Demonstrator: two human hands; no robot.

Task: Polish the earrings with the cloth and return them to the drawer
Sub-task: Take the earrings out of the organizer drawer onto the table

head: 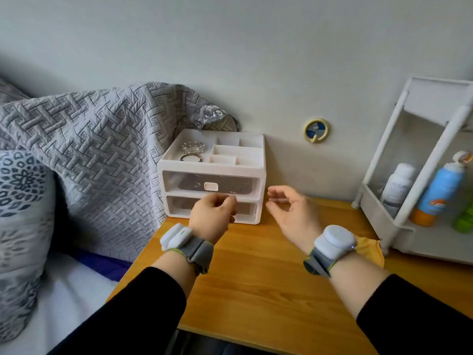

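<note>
A quilted blanket (84,155) is lying at the left. The left hand (212,216) is curling, fingers pinched, in front of the lower drawer (248,210) of the white organizer (212,175) on the table (256,278); whether it is gripping anything cannot be told. The right hand (291,213) is hovering loosely spread, empty. The yellow cloth (368,249) is lying behind its wrist. The earrings cannot be made out.

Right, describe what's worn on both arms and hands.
Both arms wear black long sleeves. Each wrist carries a grey strap with lime-green edging and a white device: blocky on the left, rounded with a small lit dot on the right. The hands are bare.
</note>
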